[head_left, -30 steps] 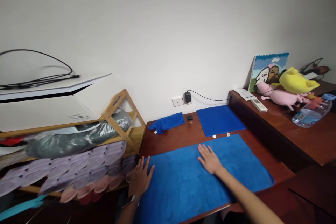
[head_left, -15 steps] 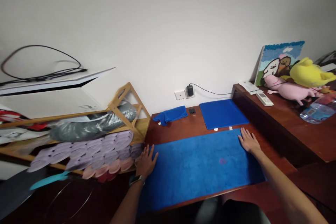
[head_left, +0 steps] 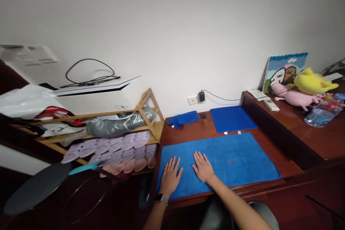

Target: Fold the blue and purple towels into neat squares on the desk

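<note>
A blue towel (head_left: 215, 158) lies spread out on the brown wooden desk, with a faint purplish stain right of its middle. My left hand (head_left: 170, 176) rests flat on the towel's left part, fingers stretched out; a watch sits on that wrist. Close to its right, my right hand (head_left: 202, 167) also lies flat on the towel, fingers extended. Neither hand grips anything. Behind the towel is a neatly folded blue cloth (head_left: 232, 119) with white tags at its front edge. A smaller crumpled blue cloth (head_left: 183, 119) lies at the back left of the desk.
A wooden rack (head_left: 151, 109) holding rows of purple and pink slippers (head_left: 118, 143) borders the desk's left. On the raised right desk stand a pink plush toy (head_left: 293, 96), a yellow plush toy (head_left: 312, 82), a plastic bottle (head_left: 319, 116) and a remote (head_left: 271, 105). A plugged-in charger (head_left: 201, 96) is on the wall.
My right hand has moved left across the towel from its right edge to beside my left hand. My left hand has shifted from the left edge onto the towel. The view has turned left.
</note>
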